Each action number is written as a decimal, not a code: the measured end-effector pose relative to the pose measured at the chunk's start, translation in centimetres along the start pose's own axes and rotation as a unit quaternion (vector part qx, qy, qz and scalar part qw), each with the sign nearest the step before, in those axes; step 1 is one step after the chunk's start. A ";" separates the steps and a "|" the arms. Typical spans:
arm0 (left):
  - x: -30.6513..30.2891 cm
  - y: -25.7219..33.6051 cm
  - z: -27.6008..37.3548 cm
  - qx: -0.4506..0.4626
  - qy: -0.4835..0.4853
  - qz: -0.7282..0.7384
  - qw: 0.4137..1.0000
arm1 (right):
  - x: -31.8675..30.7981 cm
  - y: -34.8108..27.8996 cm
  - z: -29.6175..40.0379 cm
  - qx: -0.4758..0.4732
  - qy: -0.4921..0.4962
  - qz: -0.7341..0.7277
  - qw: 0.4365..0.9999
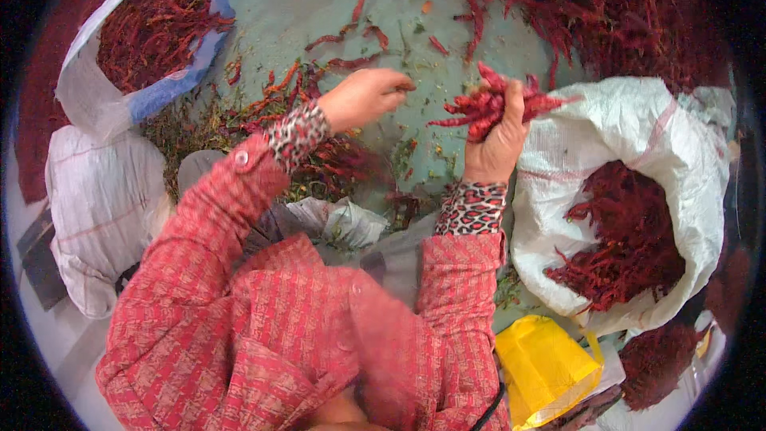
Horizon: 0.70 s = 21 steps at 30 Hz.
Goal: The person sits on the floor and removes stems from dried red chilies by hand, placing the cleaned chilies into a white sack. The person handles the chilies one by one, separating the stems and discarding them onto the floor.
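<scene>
A bunch of dried red chilli peppers [488, 109] is gripped in my right hand [499, 146], tips pointing out on both sides. Left of it, my left hand [365, 99] hangs over the floor, slightly blurred. Its thumb and fingers are a little apart, and I see nothing between them. Below and beside my left wrist lies a heap of stalks and darker chillies [335, 161]. To the right of my right hand stands a white woven sack [556, 155], its mouth rolled open, with red chillies [622, 239] inside.
A blue-rimmed white bag [84, 66] of chillies stands upper left, above a white woven bundle [105, 185]. A large chilli pile [610, 6] covers the upper right. Loose chillies [359, 3] and debris lie on the greenish floor [281, 6]. A yellow bag [538, 365] sits lower right.
</scene>
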<state>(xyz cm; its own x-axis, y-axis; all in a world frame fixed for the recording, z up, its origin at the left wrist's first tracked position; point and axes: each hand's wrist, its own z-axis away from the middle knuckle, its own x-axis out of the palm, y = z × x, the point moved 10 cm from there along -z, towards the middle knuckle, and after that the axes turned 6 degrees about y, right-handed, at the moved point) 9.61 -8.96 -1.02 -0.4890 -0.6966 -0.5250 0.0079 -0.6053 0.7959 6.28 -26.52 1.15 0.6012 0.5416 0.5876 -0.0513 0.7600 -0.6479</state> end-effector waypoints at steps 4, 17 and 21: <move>-0.6 6.6 -7.3 0.209 0.123 -0.214 0.946 | 0.0 1.0 -0.4 -0.012 0.017 0.021 1.000; -0.3 5.2 -7.5 0.152 0.033 -0.294 0.943 | -1.9 3.0 -1.7 -0.001 0.046 0.097 0.994; 1.7 6.5 -2.8 0.202 -0.026 -0.197 0.959 | -0.9 3.3 -1.4 0.036 0.014 0.089 0.995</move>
<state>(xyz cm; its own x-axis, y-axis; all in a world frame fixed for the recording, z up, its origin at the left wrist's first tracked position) 11.23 -15.18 2.38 -0.4280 -0.4184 -0.8011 -0.5197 -0.6112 0.5969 6.68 -25.03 -2.24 0.5991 0.6608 0.4521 -0.2161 0.6771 -0.7034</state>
